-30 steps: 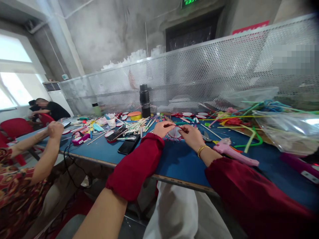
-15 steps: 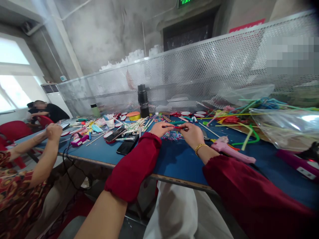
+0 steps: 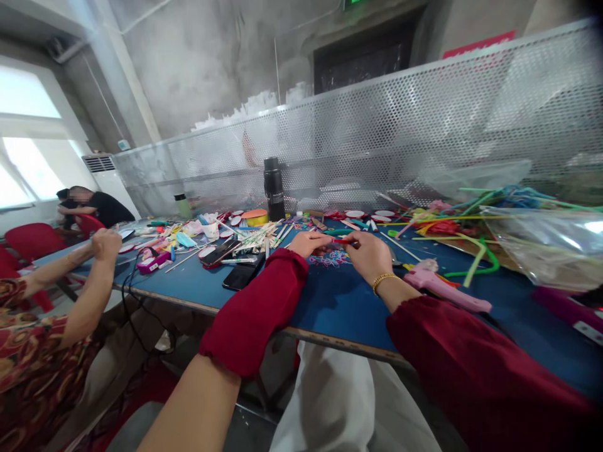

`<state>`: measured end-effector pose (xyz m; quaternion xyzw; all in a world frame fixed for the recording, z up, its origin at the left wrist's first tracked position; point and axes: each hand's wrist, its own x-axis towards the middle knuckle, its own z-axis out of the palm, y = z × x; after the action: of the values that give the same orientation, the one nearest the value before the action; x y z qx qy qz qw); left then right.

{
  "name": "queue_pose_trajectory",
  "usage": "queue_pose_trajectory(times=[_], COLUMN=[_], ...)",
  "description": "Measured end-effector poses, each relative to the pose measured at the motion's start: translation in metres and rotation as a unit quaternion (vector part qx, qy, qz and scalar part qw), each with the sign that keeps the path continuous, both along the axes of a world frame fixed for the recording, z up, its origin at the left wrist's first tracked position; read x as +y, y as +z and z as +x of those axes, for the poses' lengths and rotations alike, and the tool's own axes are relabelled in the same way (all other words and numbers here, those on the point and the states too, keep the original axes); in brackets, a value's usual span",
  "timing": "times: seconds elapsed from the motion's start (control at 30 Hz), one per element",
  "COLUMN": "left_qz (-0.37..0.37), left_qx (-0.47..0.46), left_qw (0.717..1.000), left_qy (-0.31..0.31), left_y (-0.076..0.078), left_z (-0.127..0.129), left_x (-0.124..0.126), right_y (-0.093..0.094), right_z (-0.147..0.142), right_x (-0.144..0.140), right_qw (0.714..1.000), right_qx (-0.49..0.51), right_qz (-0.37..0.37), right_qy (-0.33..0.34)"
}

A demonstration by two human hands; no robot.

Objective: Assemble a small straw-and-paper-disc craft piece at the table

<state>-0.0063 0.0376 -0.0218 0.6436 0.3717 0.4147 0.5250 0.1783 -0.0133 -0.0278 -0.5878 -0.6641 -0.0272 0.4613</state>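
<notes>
A small thin red strip (image 3: pixel 340 242) is pinched between the left hand (image 3: pixel 308 243) and right hand (image 3: pixel 370 254), above the blue table (image 3: pixel 330 301).

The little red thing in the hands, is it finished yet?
Not yet. Both hands, left hand and right hand, pinch a small red piece between them. Finished-looking round pieces lie behind. Many sticks and pipe cleaners lie unused.
</notes>
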Motion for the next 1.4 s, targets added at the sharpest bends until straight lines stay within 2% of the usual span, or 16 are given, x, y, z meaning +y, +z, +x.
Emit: queue_pose_trajectory(times=[0.37, 0.73, 1.03, 1.4], left_qz=[-0.025, -0.017, -0.008, -0.005], left_qx=[-0.003, 0.01, 0.004, -0.004], left_qw=[0.999, 0.999, 1.0, 1.0], left_qy=[0.02, 0.03, 0.011, 0.018], left_y=[0.0019, 0.0048, 0.0062, 0.0055], left_z=[0.0029, 0.0029, 0.0017, 0.0032], left_x=[-0.0009, -0.0034, -0.0062, -0.0059], right_y=[0.0001, -0.0002, -0.0013, -0.0021], right_z=[-0.0002, -0.0001, 0.0013, 0.0019], right_x=[-0.0001, 0.0009, 0.0026, 0.0035], right_qw=[1.0, 1.0, 1.0, 1.0], right_qx=[-0.011, -0.011, -0.002, 0.004], right_qz=[0.007, -0.001, -0.001, 0.007], right_qy=[0.005, 0.011, 0.005, 0.011])
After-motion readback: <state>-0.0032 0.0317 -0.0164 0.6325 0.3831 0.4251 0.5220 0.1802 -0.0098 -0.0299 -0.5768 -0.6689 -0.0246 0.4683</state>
